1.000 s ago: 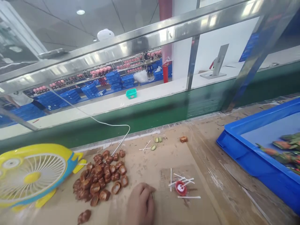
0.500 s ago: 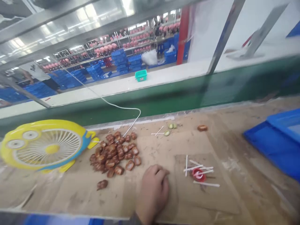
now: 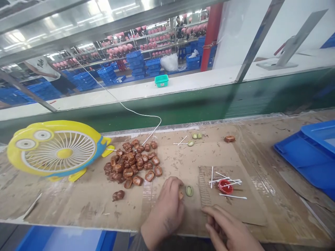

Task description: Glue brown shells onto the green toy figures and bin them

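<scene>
Workbench [image 3: 78, 205]: left hand [image 3: 165, 209] beside green piece [image 3: 188, 190]

Wide look now: a scuffed brown cardboard-covered bench [image 3: 78, 205] fills the six o'clock half. Behind it a dark green conveyor band [image 3: 209, 101] runs from nine to three o'clock, then a long white ledge [image 3: 117, 94] carrying a small teal plastic basket [image 3: 161, 80] at twelve. Up at eleven, a shiny steel overhead rail [image 3: 78, 31] catches strip-light glare. Beyond sit stacked blue plastic crates [image 3: 136, 64] and metal racks of pink goods [image 3: 157, 36] (too far to identify), a red round pillar [image 3: 210, 35] at one, and a white wall [image 3: 274, 31] at two.
</scene>
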`<state>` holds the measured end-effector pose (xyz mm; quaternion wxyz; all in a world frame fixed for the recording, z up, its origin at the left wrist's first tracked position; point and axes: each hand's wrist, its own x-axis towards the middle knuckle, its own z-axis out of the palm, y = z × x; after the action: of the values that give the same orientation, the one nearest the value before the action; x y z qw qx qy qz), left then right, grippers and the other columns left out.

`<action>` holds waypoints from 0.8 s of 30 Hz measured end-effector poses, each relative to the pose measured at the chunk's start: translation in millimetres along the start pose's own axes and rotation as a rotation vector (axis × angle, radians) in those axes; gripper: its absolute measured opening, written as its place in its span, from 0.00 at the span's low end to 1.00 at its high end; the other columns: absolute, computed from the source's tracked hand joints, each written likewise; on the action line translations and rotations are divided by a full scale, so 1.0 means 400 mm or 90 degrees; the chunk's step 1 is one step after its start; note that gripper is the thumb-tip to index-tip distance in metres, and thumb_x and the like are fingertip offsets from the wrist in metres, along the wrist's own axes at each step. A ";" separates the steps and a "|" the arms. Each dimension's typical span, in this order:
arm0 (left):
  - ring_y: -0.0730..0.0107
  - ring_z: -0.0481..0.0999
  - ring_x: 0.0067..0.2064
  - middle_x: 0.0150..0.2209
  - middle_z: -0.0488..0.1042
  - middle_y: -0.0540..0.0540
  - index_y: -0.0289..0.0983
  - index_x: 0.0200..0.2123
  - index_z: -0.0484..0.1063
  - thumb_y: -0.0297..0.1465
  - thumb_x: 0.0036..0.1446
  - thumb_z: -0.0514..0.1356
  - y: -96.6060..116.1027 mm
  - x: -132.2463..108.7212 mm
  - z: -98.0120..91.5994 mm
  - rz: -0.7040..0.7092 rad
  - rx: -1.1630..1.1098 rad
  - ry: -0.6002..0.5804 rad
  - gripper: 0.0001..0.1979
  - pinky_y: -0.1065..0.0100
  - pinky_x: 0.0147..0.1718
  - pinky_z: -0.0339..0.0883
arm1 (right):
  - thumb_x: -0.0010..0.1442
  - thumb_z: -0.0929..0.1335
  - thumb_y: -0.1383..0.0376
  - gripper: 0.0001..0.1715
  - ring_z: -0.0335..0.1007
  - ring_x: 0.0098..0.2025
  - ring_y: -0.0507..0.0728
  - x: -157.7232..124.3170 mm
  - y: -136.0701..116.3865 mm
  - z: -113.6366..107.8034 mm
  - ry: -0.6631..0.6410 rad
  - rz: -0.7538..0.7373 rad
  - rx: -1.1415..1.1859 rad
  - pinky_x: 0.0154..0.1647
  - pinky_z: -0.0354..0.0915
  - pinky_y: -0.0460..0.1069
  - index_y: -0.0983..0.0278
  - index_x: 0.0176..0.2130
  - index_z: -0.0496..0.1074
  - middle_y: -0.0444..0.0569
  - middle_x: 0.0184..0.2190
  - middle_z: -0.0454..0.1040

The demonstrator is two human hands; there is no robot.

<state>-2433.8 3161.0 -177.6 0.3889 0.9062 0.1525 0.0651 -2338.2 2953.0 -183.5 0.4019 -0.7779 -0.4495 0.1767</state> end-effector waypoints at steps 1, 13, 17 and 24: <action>0.54 0.72 0.53 0.49 0.72 0.38 0.37 0.50 0.69 0.15 0.51 0.53 -0.010 -0.009 -0.005 -0.009 -0.001 0.008 0.24 0.51 0.56 0.69 | 0.69 0.62 0.67 0.18 0.79 0.36 0.53 0.001 0.000 0.011 -0.012 0.004 -0.002 0.38 0.76 0.44 0.61 0.53 0.75 0.48 0.37 0.79; 0.67 0.77 0.37 0.35 0.80 0.45 0.37 0.44 0.77 0.43 0.50 0.76 0.007 -0.067 -0.003 -0.158 -0.630 0.147 0.23 0.69 0.37 0.69 | 0.71 0.60 0.64 0.25 0.73 0.60 0.65 0.072 0.002 0.035 0.031 -0.031 -0.265 0.57 0.75 0.59 0.61 0.64 0.70 0.58 0.60 0.74; 0.72 0.75 0.32 0.33 0.78 0.48 0.37 0.44 0.79 0.42 0.47 0.78 0.010 -0.067 0.009 -0.173 -0.712 0.181 0.24 0.71 0.33 0.67 | 0.69 0.60 0.69 0.28 0.72 0.60 0.67 0.123 -0.011 0.035 -0.013 0.008 -0.352 0.54 0.74 0.61 0.64 0.64 0.70 0.60 0.60 0.72; 0.74 0.73 0.31 0.32 0.77 0.49 0.36 0.40 0.79 0.42 0.45 0.79 0.000 -0.057 0.018 -0.166 -0.731 0.247 0.24 0.72 0.30 0.65 | 0.63 0.66 0.76 0.23 0.73 0.51 0.65 0.174 -0.047 0.048 -0.055 0.027 -0.400 0.49 0.70 0.56 0.63 0.55 0.77 0.56 0.49 0.76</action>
<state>-2453.6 3148.6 -182.6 0.7843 0.4982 0.2703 0.2522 -2323.8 3025.8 -174.5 0.1187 -0.8650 -0.4824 0.0705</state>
